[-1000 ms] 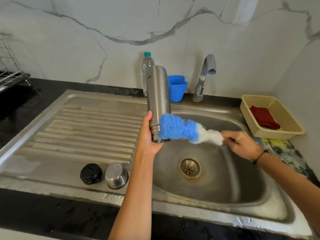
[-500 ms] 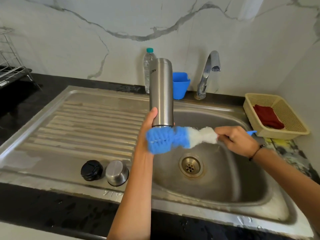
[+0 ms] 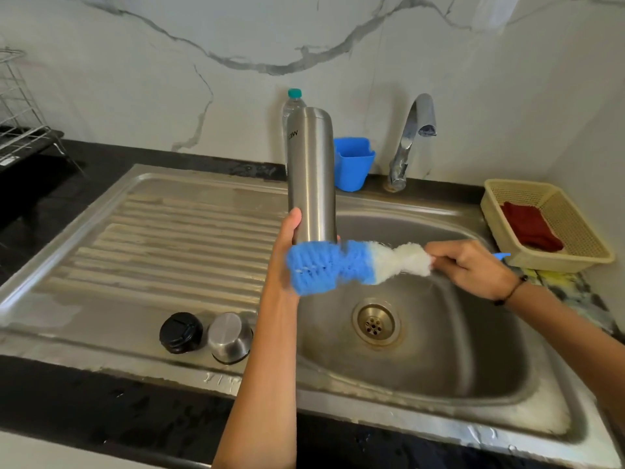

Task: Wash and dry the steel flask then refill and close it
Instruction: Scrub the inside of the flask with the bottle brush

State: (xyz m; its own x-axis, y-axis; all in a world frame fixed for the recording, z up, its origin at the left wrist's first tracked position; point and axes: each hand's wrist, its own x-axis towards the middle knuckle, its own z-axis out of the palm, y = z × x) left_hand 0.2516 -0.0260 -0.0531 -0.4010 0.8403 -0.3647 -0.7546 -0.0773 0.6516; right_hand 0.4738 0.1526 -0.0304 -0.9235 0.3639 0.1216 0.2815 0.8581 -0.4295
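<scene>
Left hand (image 3: 287, 245) grips the inverted cylindrical steel flask (image 3: 311, 174) over the steel sink basin (image 3: 439, 350) so it drains; right hand (image 3: 473, 269) pinches the blue-and-white bristle bottle brush (image 3: 338, 265) beneath its mouth

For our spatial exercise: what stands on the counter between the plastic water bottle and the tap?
A blue plastic cup, seen in the head view, stands between the bottle and the tap.
</scene>
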